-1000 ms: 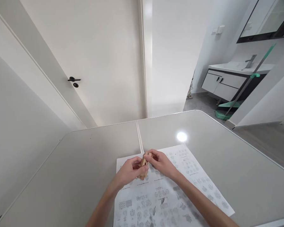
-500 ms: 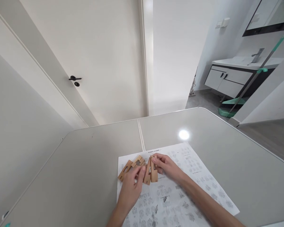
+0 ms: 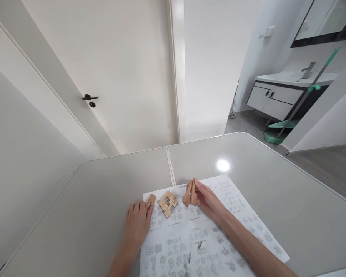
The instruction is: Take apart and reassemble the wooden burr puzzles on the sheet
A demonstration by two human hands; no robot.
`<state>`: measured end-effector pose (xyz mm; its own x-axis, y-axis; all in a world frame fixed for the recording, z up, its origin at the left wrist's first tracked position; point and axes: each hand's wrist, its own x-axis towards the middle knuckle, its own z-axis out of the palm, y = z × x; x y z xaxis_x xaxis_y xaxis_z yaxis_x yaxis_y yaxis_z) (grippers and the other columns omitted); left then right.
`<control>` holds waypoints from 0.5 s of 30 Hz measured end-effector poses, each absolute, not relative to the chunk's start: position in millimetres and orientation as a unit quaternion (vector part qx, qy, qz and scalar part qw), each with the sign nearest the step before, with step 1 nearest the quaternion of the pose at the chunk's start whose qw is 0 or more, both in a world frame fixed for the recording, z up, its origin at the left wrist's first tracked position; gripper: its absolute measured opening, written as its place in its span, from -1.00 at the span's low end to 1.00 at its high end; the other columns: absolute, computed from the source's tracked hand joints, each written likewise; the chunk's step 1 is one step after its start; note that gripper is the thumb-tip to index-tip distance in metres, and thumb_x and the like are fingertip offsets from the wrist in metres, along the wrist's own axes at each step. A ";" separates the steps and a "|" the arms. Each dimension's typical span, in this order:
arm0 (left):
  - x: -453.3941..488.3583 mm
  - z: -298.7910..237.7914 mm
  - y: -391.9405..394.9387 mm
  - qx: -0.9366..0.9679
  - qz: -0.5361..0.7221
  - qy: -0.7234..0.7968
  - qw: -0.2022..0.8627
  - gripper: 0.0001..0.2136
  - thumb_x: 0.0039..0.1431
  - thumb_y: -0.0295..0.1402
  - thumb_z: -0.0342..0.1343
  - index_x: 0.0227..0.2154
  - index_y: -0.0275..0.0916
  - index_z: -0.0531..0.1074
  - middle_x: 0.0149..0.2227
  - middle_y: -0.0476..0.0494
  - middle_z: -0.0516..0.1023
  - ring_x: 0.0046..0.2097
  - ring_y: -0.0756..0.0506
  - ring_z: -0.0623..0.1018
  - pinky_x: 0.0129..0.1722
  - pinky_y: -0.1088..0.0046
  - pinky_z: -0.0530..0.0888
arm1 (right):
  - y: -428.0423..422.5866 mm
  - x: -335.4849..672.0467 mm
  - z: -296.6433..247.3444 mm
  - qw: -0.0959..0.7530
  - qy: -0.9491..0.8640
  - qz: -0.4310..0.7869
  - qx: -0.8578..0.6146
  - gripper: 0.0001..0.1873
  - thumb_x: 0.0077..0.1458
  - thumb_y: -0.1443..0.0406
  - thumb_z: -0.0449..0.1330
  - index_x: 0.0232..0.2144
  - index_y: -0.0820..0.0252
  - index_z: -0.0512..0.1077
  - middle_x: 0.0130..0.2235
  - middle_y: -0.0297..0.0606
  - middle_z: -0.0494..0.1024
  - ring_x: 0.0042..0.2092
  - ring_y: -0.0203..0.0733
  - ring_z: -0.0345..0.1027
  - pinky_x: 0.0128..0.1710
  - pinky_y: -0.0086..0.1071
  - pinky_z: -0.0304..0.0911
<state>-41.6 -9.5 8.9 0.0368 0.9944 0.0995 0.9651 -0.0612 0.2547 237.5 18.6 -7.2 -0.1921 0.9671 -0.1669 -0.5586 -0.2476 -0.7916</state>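
A printed sheet of diagrams [image 3: 204,238] lies on the grey table [image 3: 103,200]. On its far edge sit wooden puzzle pieces: a single bar [image 3: 150,201] at the left, a small cluster [image 3: 167,202] in the middle, and two bars [image 3: 190,197] at the right. My left hand [image 3: 137,224] lies flat with fingers stretched, fingertips touching the single bar. My right hand [image 3: 208,201] pinches the two bars, holding them tilted on the paper.
A seam [image 3: 170,169] runs across the tabletop. Beyond the table stand a white door with a black handle [image 3: 89,97], and at the right a vanity with a sink [image 3: 279,96] and a green mop [image 3: 302,96].
The wooden block I held in both hands has come apart into pieces spread on the paper. My left hand slid left and flattened; my right hand moved right with two bars.
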 end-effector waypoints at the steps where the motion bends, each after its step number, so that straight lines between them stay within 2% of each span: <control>1: -41.2 12.8 -8.1 0.709 0.140 0.687 0.072 -0.71 0.37 -0.12 -0.15 -0.38 -0.15 0.30 -0.27 -0.21 0.51 -0.14 -0.27 0.50 -0.12 0.21 0.38 | 19.4 237.7 -7.3 0.531 -0.303 0.716 -0.337 -0.46 0.14 -0.17 0.27 -0.27 0.20 0.50 -0.27 -0.20 0.54 -0.36 -0.21 0.33 -0.40 -0.36 0.24; 3: -35.3 22.9 -7.7 0.671 0.187 0.706 0.124 -0.72 0.37 -0.10 -0.16 -0.35 -0.14 0.26 -0.30 -0.16 0.50 -0.26 -0.22 0.50 -0.26 0.28 0.36 | 21.4 238.0 -8.4 0.516 -0.304 0.730 -0.331 -0.43 0.15 -0.20 0.23 -0.32 0.22 0.48 -0.31 -0.18 0.56 -0.43 -0.24 0.32 -0.50 -0.37 0.16; 5: -19.7 33.5 -10.9 0.629 0.246 0.705 0.215 -0.70 0.39 -0.03 -0.16 -0.33 -0.13 0.23 -0.42 -0.04 0.43 -0.39 -0.15 0.45 -0.36 0.34 0.32 | 23.0 237.6 -10.4 0.507 -0.291 0.739 -0.335 -0.44 0.14 -0.20 0.24 -0.36 0.20 0.44 -0.38 -0.21 0.55 -0.49 -0.25 0.31 -0.57 -0.39 0.09; 8: 20.0 41.9 -20.1 0.592 0.331 0.598 0.428 -0.63 0.37 0.06 -0.11 -0.36 -0.13 0.22 -0.51 0.06 0.29 -0.51 -0.03 0.30 -0.45 0.43 0.26 | 23.4 235.8 -12.1 0.516 -0.286 0.731 -0.341 -0.46 0.13 -0.18 0.27 -0.40 0.16 0.35 -0.49 -0.34 0.45 -0.56 -0.30 0.24 -0.59 -0.41 0.07; 10: 49.4 40.1 -24.7 0.551 0.354 0.514 0.554 -0.63 0.33 0.09 -0.03 -0.29 -0.14 0.29 -0.48 0.08 0.27 -0.54 0.02 0.23 -0.52 0.48 0.20 | 23.0 234.6 -11.0 0.530 -0.299 0.717 -0.340 -0.46 0.14 -0.18 0.26 -0.43 0.14 0.30 -0.56 -0.44 0.33 -0.61 -0.36 0.10 -0.60 -0.44 0.02; 12: 73.6 34.1 -25.1 0.517 0.367 0.462 0.620 -0.60 0.30 0.12 0.01 -0.29 -0.15 0.30 -0.50 0.10 0.23 -0.58 0.06 0.15 -0.57 0.50 0.13 | 23.1 234.5 -8.4 0.545 -0.308 0.701 -0.342 -0.46 0.16 -0.18 0.24 -0.44 0.13 0.27 -0.58 -0.49 0.24 -0.62 -0.39 -0.01 -0.62 -0.45 -0.04; 15: 93.9 22.8 -17.0 0.483 0.392 0.448 0.642 -0.56 0.27 0.16 0.02 -0.25 -0.17 0.32 -0.49 0.12 0.22 -0.60 0.10 0.12 -0.60 0.52 0.08 | 25.2 236.8 -4.7 0.566 -0.304 0.685 -0.344 -0.46 0.19 -0.18 0.20 -0.47 0.11 0.22 -0.57 -0.49 0.22 -0.61 -0.38 -0.04 -0.59 -0.43 0.03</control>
